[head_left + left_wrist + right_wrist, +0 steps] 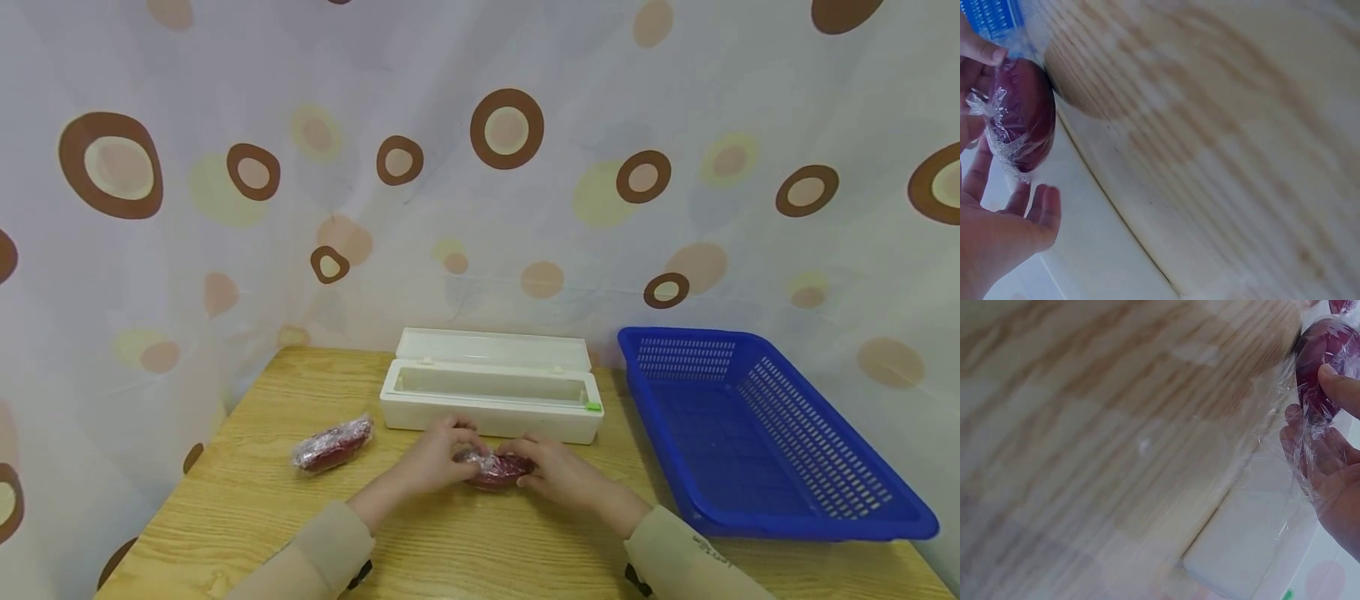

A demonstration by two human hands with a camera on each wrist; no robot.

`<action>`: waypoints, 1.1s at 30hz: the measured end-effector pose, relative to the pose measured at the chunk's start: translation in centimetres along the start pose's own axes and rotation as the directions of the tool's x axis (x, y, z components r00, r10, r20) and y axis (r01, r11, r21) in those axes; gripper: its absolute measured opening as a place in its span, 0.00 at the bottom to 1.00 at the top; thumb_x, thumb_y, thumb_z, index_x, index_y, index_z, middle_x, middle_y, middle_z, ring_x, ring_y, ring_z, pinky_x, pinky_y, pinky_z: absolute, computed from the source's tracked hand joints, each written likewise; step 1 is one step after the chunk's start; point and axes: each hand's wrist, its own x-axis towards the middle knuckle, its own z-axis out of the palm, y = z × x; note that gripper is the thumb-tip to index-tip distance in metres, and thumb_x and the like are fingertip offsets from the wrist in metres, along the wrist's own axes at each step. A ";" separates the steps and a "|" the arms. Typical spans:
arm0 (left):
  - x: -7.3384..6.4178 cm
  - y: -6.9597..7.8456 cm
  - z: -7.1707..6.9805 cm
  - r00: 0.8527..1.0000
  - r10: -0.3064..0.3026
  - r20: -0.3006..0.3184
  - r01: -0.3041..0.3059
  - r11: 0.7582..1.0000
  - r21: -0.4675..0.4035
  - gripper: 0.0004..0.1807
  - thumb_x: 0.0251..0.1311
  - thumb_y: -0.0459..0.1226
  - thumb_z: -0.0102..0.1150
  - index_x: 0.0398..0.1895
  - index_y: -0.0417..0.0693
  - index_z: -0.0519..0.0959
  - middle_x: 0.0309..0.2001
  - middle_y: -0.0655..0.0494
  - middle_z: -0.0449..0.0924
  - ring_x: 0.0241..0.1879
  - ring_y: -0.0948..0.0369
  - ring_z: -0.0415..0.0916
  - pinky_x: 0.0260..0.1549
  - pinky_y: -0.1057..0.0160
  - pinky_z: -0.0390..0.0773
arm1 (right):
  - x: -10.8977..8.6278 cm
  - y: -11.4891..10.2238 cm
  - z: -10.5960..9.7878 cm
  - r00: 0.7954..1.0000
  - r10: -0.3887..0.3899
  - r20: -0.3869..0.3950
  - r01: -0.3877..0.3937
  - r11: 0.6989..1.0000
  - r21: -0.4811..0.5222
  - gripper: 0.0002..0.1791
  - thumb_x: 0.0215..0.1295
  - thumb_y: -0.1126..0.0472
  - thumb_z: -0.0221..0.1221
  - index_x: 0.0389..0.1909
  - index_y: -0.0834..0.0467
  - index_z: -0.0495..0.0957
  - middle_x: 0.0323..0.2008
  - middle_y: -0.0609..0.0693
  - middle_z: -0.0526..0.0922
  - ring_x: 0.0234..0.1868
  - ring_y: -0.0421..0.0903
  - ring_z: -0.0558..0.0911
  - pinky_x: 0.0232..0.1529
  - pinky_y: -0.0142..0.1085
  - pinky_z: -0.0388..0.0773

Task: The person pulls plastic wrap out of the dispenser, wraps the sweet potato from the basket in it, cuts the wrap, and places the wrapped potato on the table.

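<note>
A dark red-purple oblong vegetable [498, 472] wrapped in clear cling film lies between both hands in front of a white box. At one end, my left hand [438, 457] holds it, with the thumb and curled fingers [1050, 206] around the crinkled film. My right hand [562, 473] grips the other end; in the right wrist view its thumb presses on the vegetable [1316, 381] and loose film drapes over the fingers [1329, 453]. A second film-wrapped vegetable [333, 446] of the same colour rests on the table to the left.
Behind the hands stands the long white cling film dispenser box [487, 418], its lid [491, 347] raised and a green slider [593, 407] at its right end. A blue perforated basket [660, 433] sits on the right of the wooden table [247, 500]. A dotted curtain [450, 208] hangs behind.
</note>
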 end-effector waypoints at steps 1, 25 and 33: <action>0.0 0.0 0.0 1.000 -0.004 0.011 0.005 1.000 -0.014 0.06 0.55 0.37 0.64 0.36 0.54 0.82 0.55 0.44 0.70 0.55 0.50 0.66 0.55 0.47 0.68 | 0.0 0.0 0.0 1.000 0.011 0.006 -0.011 1.000 0.012 0.24 0.57 0.66 0.64 0.56 0.55 0.73 0.48 0.50 0.79 0.49 0.47 0.78 0.49 0.42 0.77; 0.0 -0.4 0.0 0.989 -0.073 0.127 0.091 0.986 -0.137 0.15 0.49 0.32 0.66 0.40 0.52 0.77 0.50 0.50 0.77 0.35 0.65 0.71 0.32 0.69 0.74 | -2.5 1.5 -0.6 0.978 0.186 -0.098 -0.186 0.982 0.015 0.34 0.45 0.60 0.72 0.57 0.58 0.71 0.49 0.54 0.80 0.48 0.51 0.79 0.49 0.48 0.76; -0.3 -0.2 -0.2 0.985 -0.097 0.143 0.116 0.985 -0.130 0.15 0.51 0.32 0.66 0.41 0.54 0.76 0.51 0.51 0.76 0.37 0.64 0.71 0.33 0.69 0.74 | -3.5 2.4 -0.6 0.946 0.299 -0.125 -0.297 0.954 0.037 0.31 0.41 0.67 0.71 0.52 0.62 0.73 0.44 0.55 0.80 0.44 0.51 0.79 0.47 0.48 0.76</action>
